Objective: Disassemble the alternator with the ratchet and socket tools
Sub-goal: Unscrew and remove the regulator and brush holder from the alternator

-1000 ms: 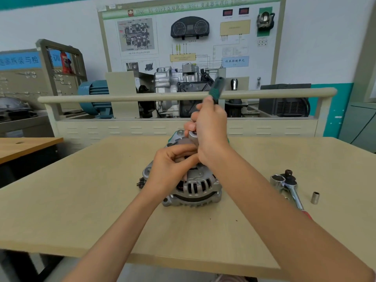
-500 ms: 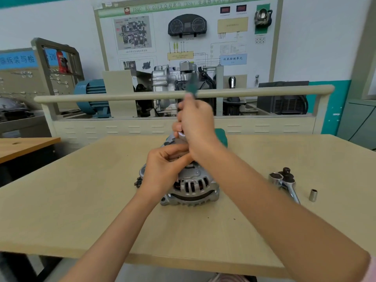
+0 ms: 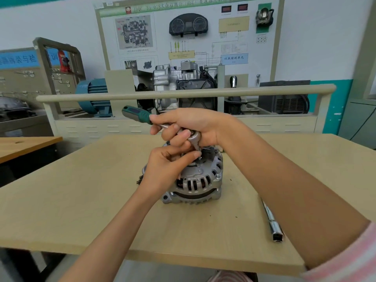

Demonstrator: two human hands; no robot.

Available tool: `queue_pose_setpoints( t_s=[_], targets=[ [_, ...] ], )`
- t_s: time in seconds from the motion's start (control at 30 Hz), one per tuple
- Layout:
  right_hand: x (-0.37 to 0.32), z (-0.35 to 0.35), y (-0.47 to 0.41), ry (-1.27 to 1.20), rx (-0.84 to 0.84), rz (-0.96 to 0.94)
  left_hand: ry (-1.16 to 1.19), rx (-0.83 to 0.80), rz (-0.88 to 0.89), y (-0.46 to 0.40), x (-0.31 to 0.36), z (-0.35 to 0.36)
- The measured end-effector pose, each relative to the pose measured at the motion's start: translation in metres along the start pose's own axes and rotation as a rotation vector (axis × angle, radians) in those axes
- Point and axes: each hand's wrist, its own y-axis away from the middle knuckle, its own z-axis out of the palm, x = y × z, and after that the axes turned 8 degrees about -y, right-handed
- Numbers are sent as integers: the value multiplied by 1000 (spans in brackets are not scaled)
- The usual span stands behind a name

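Slippage is the risk: the right hand point(image 3: 189, 123) grips the ratchet point(image 3: 162, 124) over the alternator point(image 3: 195, 180) mid-counter point(image 3: 81, 200), left fingers point(image 3: 191, 155) pinching the socket point(image 3: 197, 147), so a tilted swing could round the bolt.

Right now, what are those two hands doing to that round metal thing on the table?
You are looking through a camera worn on a person's head, so you see that person's own arms reaching forward. The round silver thing is an alternator, a car part that makes electricity. It sits on a tan table. The right hand grips a ratchet, a turning tool with a green and grey handle pointing left. Its metal head sits over the top of the alternator. The left hand rests on the alternator, its fingers touching near the tool's tip. A shiny extension bar lies on the table beside the right arm. Behind the table stands a teaching board with car gauges and diagrams.
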Motion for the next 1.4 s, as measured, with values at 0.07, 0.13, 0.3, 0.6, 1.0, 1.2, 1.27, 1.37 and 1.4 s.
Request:
queue_pose_setpoints(
  t_s=[0.07, 0.13, 0.3, 0.6, 1.0, 1.2, 1.27, 1.37, 1.4],
  targets=[
    [3, 3, 1, -56, 64, -64, 22, 2, 3, 0, 1, 0],
    [9, 8, -2, -187, 248, -250, 31, -7, 32, 0, 2, 0],
    [24, 19, -10, -364, 804, -775, 30, 5, 68, 1, 4, 2],
    [5, 2, -1, -183, 250, -197, -35, -36, 5, 0, 1, -1],
    [11, 7, 2, -137, 197, -254, 1, 18, -1, 1, 2, 1],
    [35, 23, -3, -606, 886, -965, -68, 9, 28, -1, -4, 0],
    [31, 18, -1, -596, 827, -864, -61, 12, 26, -1, -4, 0],
    [20, 13, 2, -427, 621, -579, -49, -36, 19, -1, -4, 1],
    [16, 12, 2, -345, 552, -474, -37, -50, 5, -2, -3, 1]
  ],
)
